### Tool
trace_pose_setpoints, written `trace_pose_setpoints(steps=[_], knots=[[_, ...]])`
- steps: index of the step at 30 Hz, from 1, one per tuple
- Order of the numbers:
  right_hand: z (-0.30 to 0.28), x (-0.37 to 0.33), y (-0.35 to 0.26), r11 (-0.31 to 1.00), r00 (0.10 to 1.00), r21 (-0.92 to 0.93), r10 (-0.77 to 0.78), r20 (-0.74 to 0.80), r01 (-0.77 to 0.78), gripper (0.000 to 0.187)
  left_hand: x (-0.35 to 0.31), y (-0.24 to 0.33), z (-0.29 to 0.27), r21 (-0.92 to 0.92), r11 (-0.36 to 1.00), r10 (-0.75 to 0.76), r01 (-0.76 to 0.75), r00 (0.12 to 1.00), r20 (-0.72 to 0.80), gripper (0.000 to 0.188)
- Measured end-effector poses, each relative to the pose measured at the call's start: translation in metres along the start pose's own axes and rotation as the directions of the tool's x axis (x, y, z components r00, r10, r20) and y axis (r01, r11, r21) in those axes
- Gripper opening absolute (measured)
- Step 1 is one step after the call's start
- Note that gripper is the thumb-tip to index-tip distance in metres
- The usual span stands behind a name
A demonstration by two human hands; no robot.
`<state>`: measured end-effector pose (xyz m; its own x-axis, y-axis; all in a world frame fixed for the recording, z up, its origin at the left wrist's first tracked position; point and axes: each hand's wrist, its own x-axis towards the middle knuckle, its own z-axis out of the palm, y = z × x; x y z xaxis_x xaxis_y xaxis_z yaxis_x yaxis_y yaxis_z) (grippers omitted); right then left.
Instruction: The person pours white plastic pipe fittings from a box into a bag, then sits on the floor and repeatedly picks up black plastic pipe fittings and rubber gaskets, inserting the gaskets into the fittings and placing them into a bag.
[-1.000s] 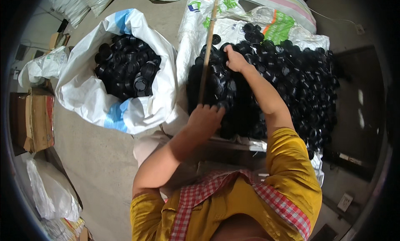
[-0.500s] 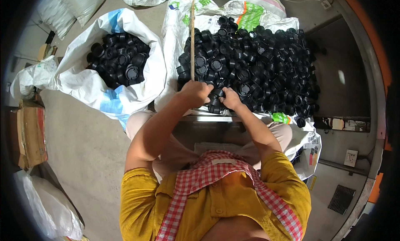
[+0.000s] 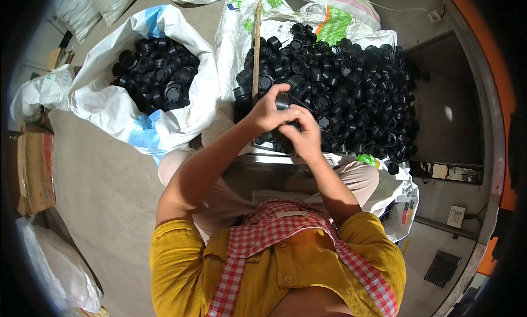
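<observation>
Over the near left part of a heap of black plastic caps point(image 3: 362, 97), my two hands are close together. My left hand point(image 3: 267, 113) grips a black ribbed cap point(image 3: 282, 101) between thumb and fingers. Touching or nearly touching it from the right, my right hand point(image 3: 305, 133) has its fingers curled in. Whatever the right fingers hold is hidden and slightly blurred. A thin wooden strip point(image 3: 256, 54) lies along the heap's left side, running away from my left wrist.
To the left stands a white woven sack point(image 3: 203, 108), rolled open, with more black caps point(image 3: 159, 70) in it. White printed sacking point(image 3: 228, 43) lies under the heap. A cardboard box point(image 3: 38, 169) and a translucent plastic bag point(image 3: 60, 262) are at far left. A wall socket point(image 3: 456, 216) is at right.
Both hands have risen off the heap's near edge and come together, the left moving slightly right and away from me. A cap now shows in the left hand.
</observation>
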<state>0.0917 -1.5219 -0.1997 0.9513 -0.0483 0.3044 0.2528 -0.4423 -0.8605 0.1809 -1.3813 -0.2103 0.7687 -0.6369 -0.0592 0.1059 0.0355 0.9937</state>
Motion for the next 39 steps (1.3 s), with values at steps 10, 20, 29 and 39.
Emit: trace_pose_setpoints(steps=[10, 20, 29, 39], knots=[[-0.062, -0.019, -0.039, 0.679, 0.878, -0.593, -0.169, 0.448, 0.433, 0.020, -0.031, 0.020, 0.012, -0.050, 0.889, -0.371, 0.456, 0.779, 0.505, 0.045], [-0.089, -0.077, -0.044, 0.201, 0.420, 0.387, 0.162, 0.893, -0.900, 0.025, -0.050, 0.028, 0.029, 0.602, 0.154, 0.568, -0.783, 0.569, 0.595, 0.013], [-0.016, -0.029, -0.045, 0.228, 0.935, 0.959, 0.346, 0.082, -0.169, 0.034, -0.054, 0.014, 0.040, -0.547, 0.823, 0.005, 0.152, 0.962, 0.274, 0.041], [0.023, 0.039, 0.028, 0.729, 0.778, 0.583, 0.578, -0.244, -0.359, 0.018, -0.045, 0.050, 0.007, 0.849, 0.459, 0.591, -0.261, 0.803, -0.073, 0.052]])
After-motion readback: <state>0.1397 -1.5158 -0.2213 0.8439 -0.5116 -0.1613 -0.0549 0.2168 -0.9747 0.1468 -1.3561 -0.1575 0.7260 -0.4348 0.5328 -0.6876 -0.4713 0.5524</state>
